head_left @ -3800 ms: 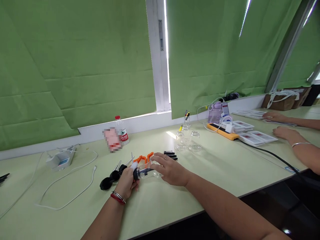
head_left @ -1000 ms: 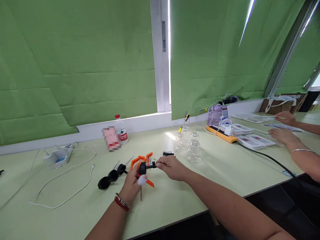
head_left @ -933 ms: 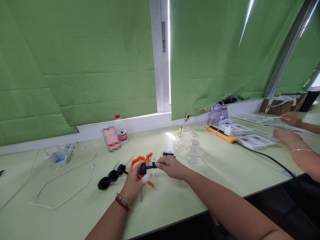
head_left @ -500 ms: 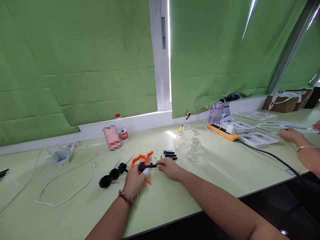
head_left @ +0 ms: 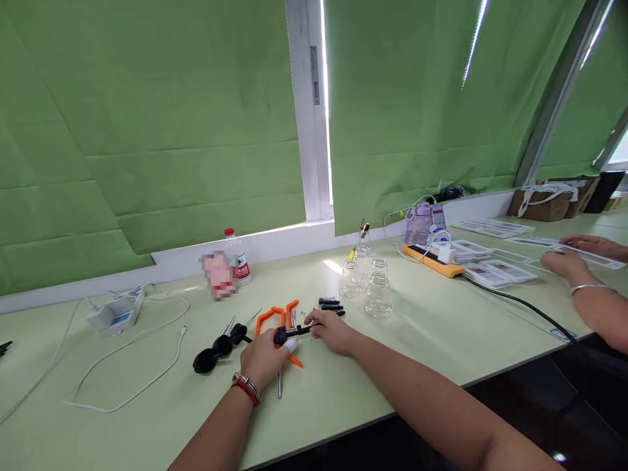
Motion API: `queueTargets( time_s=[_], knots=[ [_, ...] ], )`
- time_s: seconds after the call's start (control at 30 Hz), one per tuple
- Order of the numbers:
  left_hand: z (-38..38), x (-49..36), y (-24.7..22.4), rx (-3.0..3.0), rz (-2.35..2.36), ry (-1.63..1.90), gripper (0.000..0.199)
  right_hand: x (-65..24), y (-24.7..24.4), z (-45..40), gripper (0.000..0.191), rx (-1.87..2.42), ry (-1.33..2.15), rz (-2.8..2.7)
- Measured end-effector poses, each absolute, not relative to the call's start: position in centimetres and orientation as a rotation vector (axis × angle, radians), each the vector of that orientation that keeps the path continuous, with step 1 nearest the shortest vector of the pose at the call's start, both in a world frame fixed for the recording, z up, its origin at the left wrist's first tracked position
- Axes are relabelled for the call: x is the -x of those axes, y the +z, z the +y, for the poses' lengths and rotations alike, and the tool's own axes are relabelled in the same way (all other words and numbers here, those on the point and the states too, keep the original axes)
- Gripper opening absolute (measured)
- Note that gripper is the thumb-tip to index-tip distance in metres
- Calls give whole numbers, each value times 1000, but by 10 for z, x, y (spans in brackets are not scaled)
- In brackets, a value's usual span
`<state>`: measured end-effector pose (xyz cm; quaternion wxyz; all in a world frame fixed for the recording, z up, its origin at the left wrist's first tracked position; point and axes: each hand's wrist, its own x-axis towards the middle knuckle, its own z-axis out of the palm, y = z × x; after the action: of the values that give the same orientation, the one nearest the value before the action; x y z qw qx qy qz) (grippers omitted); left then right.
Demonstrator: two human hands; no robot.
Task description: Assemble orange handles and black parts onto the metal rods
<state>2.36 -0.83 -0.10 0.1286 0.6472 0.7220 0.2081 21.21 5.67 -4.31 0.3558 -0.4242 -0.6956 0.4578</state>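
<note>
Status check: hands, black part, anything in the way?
Left hand gripping black part at wide end. Right hand pinching its thin end. Orange parts close by, no visible blockage.

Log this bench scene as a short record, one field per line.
Left hand: grips a black part by its thick end
Right hand: closed at the part's thin end
Single piece or two: cannot tell
Close by: orange parts, black spring pieces
Right of the hands: clear glass jars, yellow power strip
Back of table: red-capped bottle, purple bottle
Far right: another person's hands
</note>
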Motion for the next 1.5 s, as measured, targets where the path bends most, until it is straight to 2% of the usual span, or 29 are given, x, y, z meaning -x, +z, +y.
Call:
queueTargets(
  time_s=[0.5,0.73,1.5],
  knots=[
    [0,-33,1,-2024,2082,416,42,-209,-46,63,31,1186,1031,-1915],
    [11,-37,0,-2076,2141,209,46,-207,-46,68,26,1240,921,-2015],
    [11,-39,-1,-2117,2170,215,43,-209,-44,68,25,1266,805,-2096]
  ],
)
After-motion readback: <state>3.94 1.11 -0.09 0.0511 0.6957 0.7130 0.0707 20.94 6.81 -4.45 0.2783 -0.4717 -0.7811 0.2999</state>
